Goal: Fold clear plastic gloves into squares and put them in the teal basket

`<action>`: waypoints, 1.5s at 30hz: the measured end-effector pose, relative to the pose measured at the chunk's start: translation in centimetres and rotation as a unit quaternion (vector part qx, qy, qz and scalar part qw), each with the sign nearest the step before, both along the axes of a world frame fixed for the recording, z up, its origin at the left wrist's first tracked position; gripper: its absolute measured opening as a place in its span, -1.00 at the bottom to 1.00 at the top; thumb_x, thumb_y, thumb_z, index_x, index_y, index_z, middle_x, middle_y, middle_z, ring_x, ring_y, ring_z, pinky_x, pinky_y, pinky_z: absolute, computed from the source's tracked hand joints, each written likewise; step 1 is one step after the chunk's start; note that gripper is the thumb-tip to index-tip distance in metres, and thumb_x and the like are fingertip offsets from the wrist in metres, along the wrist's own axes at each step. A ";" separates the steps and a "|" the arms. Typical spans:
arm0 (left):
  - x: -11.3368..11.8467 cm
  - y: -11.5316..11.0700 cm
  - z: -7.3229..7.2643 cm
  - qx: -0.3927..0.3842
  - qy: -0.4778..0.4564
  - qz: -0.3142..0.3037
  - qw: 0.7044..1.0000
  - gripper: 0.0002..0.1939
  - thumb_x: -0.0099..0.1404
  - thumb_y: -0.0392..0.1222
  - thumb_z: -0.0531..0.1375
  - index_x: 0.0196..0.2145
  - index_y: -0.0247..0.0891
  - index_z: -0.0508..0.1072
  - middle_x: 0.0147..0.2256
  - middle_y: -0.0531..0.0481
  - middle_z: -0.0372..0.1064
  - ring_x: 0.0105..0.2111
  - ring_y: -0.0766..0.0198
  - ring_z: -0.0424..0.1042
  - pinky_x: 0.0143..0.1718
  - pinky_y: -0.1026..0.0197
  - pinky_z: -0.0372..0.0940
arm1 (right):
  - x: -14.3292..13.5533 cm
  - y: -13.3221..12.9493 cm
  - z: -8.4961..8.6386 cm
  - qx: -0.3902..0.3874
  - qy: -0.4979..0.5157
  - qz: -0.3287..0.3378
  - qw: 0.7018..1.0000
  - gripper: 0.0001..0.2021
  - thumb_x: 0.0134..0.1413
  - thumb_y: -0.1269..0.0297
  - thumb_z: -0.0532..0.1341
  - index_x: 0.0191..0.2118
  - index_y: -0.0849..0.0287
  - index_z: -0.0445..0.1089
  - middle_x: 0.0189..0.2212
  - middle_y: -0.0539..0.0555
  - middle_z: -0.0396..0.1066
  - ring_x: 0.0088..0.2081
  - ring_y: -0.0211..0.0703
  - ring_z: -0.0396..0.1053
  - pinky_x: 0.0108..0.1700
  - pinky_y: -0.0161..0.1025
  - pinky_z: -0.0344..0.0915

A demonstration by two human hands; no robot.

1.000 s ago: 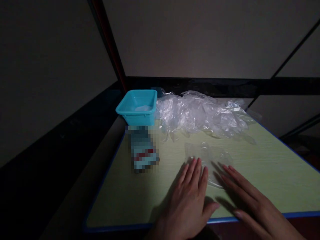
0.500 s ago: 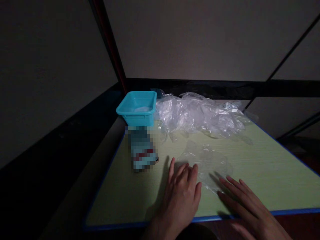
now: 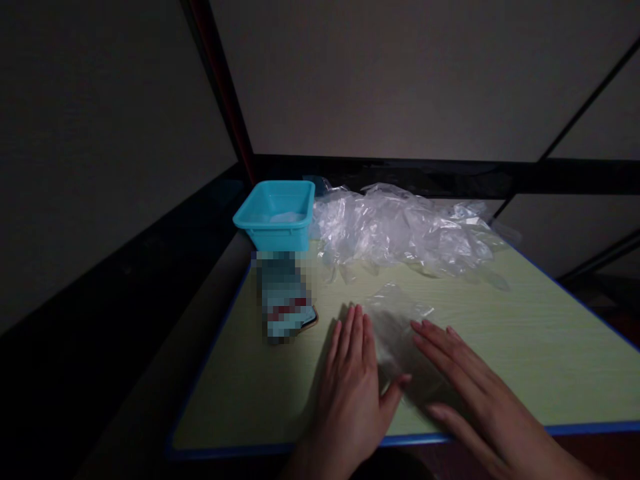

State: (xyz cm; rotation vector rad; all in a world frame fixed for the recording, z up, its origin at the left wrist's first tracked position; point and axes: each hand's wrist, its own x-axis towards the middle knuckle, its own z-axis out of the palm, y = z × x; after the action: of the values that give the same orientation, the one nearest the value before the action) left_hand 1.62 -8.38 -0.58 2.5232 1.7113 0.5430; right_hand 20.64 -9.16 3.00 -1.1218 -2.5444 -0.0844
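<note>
A thin clear plastic bag (image 3: pixel 395 333) lies on the light green tabletop (image 3: pixel 540 347) near its front. Along the bag's left side my left hand (image 3: pixel 355 387) rests flat, fingers stretched out and thumb apart. My right hand (image 3: pixel 480 387) is over the bag's right part, fingers extended and thumb spread. Part of the bag is hidden under and behind the right hand. Whether the right fingertips touch the plastic, I cannot tell.
A large heap of crumpled clear plastic bags (image 3: pixel 400 227) covers the back of the table. At the back left stands a turquoise basin (image 3: pixel 274 237) with something pale inside. A phone (image 3: pixel 287 300), partly blurred out, lies in front of it. Blue edging rims the table.
My left hand has straightened its fingers and laid them flat. My right hand has moved left and farther in over the bag, which now looks narrower.
</note>
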 end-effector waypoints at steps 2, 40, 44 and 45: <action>0.1 0.0 0.0 -0.003 0.002 0.000 1.000 -0.22 0.28 0.18 -0.04 0.19 -0.57 0.00 0.24 -0.38 -0.20 0.24 -0.03 -0.24 0.18 -0.06 -0.02 | -0.6 1.5 0.4 -0.027 0.007 -0.010 1.000 -0.45 0.22 0.18 0.01 0.27 0.20 -0.09 0.23 0.13 0.00 0.22 -0.06 -0.02 0.15 0.02 0.11; 0.6 -0.1 -0.6 -0.013 0.032 0.016 0.999 -0.16 0.25 0.29 -0.13 0.17 -0.57 0.10 0.23 -0.39 -0.15 0.23 -0.10 -0.23 0.19 -0.10 -0.06 | -3.7 7.1 -3.1 -0.111 -0.040 0.051 0.992 -0.46 0.27 0.14 -0.11 0.26 0.34 -0.08 0.26 0.22 -0.15 0.27 -0.06 -0.25 0.24 -0.03 -0.10; 0.6 -0.1 -0.6 -0.023 0.038 0.020 0.999 -0.14 0.24 0.29 -0.11 0.17 -0.60 0.08 0.23 -0.41 -0.18 0.23 -0.12 -0.24 0.19 -0.11 -0.07 | -3.4 7.5 -3.4 -0.107 -0.057 0.028 0.992 -0.43 0.28 0.09 -0.14 0.25 0.41 -0.07 0.26 0.26 -0.16 0.26 -0.06 -0.24 0.24 -0.03 -0.11; 0.6 -0.1 -0.6 -0.023 0.039 0.022 0.999 -0.13 0.24 0.29 -0.11 0.17 -0.61 0.06 0.23 -0.42 -0.19 0.23 -0.12 -0.25 0.19 -0.11 -0.07 | -3.3 7.6 -3.4 -0.104 -0.060 0.024 0.992 -0.43 0.28 0.09 -0.15 0.25 0.40 -0.08 0.26 0.25 -0.16 0.26 -0.06 -0.25 0.24 -0.03 -0.10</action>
State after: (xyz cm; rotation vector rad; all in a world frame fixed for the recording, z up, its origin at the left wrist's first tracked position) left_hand 2.23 -8.44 -1.16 2.5128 1.7870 0.4080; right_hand 17.37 -1.56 -0.44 -1.1609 -2.7357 0.1336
